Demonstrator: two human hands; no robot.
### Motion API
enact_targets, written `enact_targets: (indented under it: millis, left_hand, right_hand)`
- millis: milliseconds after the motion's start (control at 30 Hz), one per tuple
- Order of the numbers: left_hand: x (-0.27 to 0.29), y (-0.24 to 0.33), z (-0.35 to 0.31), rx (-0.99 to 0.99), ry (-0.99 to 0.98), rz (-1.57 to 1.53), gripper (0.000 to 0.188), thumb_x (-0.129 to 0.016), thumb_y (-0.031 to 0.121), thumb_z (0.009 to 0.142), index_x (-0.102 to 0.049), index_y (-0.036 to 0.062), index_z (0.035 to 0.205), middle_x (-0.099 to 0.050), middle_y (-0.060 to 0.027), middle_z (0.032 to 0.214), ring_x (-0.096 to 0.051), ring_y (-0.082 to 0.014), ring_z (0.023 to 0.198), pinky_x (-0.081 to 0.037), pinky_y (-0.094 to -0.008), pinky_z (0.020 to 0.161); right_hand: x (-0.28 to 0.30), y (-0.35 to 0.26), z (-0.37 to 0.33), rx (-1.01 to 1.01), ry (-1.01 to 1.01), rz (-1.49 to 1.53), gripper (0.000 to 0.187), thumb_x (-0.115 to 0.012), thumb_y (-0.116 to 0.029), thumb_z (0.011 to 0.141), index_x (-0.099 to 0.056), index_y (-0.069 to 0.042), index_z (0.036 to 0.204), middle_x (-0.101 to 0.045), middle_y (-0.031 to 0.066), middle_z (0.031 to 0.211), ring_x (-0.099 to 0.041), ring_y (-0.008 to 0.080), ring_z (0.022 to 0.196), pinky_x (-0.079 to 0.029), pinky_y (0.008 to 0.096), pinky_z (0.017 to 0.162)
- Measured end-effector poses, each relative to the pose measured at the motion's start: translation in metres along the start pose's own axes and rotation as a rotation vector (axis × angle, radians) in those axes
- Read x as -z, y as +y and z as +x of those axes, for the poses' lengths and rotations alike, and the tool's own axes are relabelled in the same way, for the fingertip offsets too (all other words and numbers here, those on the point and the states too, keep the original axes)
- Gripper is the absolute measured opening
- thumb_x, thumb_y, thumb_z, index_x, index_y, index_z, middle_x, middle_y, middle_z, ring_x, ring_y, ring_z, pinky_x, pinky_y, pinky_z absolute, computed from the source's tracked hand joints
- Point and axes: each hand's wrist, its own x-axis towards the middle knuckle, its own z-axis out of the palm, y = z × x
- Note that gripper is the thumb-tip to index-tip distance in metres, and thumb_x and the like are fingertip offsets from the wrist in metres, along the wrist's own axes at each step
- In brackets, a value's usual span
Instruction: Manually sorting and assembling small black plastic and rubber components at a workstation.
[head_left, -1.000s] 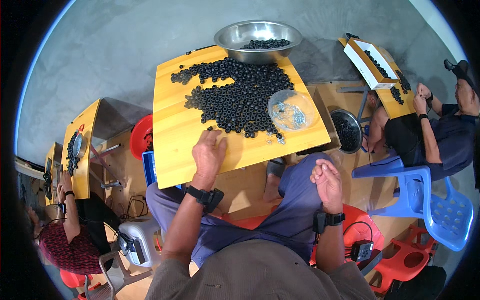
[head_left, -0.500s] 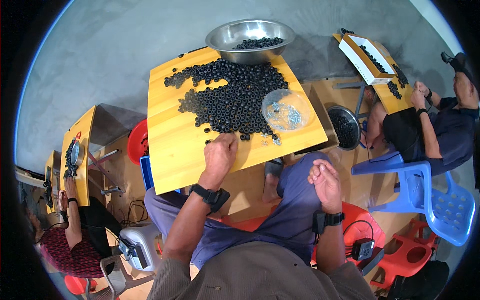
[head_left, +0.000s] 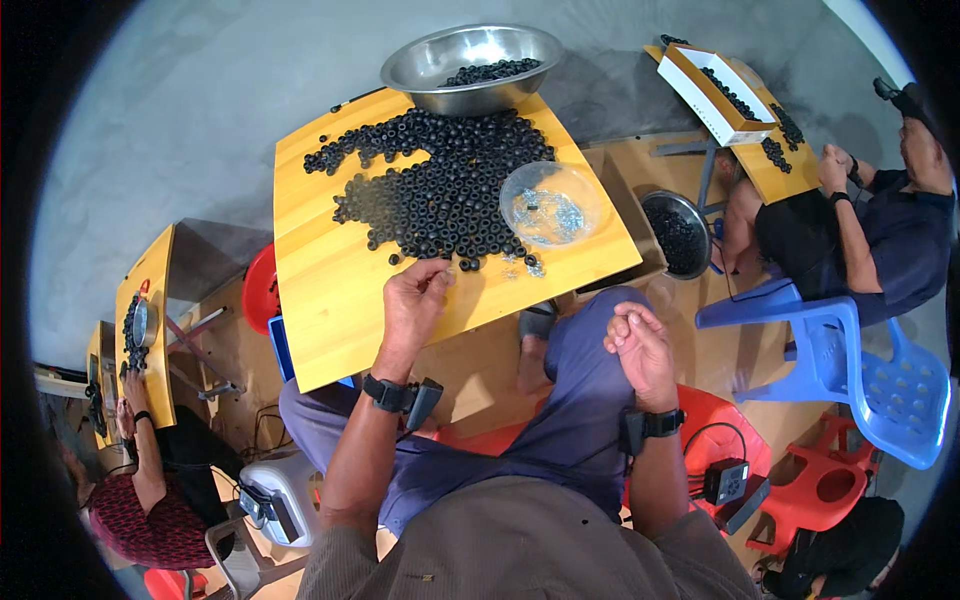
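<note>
Small black ring-shaped parts (head_left: 450, 200) lie in a broad heap on the yellow wooden table (head_left: 330, 320). At the heap's near edge my left hand (head_left: 415, 305) rests over the tabletop, thumb and fingers pressed together; whatever they may hold is too small to make out. My right hand (head_left: 645, 350) is raised above my right knee, its fingers curled toward the thumb, and I cannot see what is in them. A clear round dish (head_left: 512, 228) of small shiny pieces stands at the heap's right, with a few such pieces (head_left: 534, 269) loose on the wood beside it.
A large steel bowl (head_left: 400, 75) holding black parts stands at the table's far edge. Right of the table are an open cardboard box (head_left: 625, 215), a metal basin (head_left: 703, 262) and a blue plastic chair (head_left: 830, 340). People work at tables on both sides.
The whole view has shifted slightly, with the table now higher and further left. My left hand has turned a little, its thumb now showing against the fingers. My right hand stays over the knee.
</note>
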Motion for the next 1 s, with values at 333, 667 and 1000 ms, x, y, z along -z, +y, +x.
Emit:
enact_targets:
  millis: [333, 667, 1000]
  left_hand:
    - [-0.007, 0.022, -0.011, -0.213, 0.109, 0.427, 0.021, -0.067, 0.003, 0.088, -0.073, 0.0014, 0.108, -0.073, -0.0136, 0.085, -0.068, -0.0193, 0.067, -0.055, -0.0333, 0.062]
    - [-0.061, 0.019, 0.001, -0.371, -0.081, 0.709, 0.025, -0.074, 0.023, 0.084, -0.075, 0.0074, 0.104, -0.072, -0.0174, 0.078, -0.071, -0.0347, 0.070, -0.056, -0.0425, 0.065]
    - [-0.048, 0.021, -0.009, -0.357, -0.056, 0.668, 0.022, -0.073, 0.021, 0.083, -0.073, 0.0043, 0.098, -0.072, -0.0168, 0.074, -0.071, -0.0344, 0.067, -0.056, -0.0430, 0.063]
  right_hand:
    - [0.001, -0.003, 0.001, -0.007, -0.025, 0.014, 0.025, -0.054, -0.017, 0.104, -0.063, 0.002, 0.118, -0.056, 0.0043, 0.085, -0.054, 0.0147, 0.078, -0.046, 0.0326, 0.072]
    - [0.001, -0.003, 0.000, -0.003, -0.013, 0.027, 0.026, -0.054, -0.017, 0.104, -0.063, 0.003, 0.118, -0.056, 0.0043, 0.083, -0.054, 0.0150, 0.077, -0.047, 0.0326, 0.072]
    - [0.002, 0.002, 0.004, 0.001, -0.058, 0.045, 0.025, -0.054, -0.016, 0.104, -0.063, 0.002, 0.118, -0.056, 0.0042, 0.083, -0.054, 0.0150, 0.077, -0.046, 0.0325, 0.072]
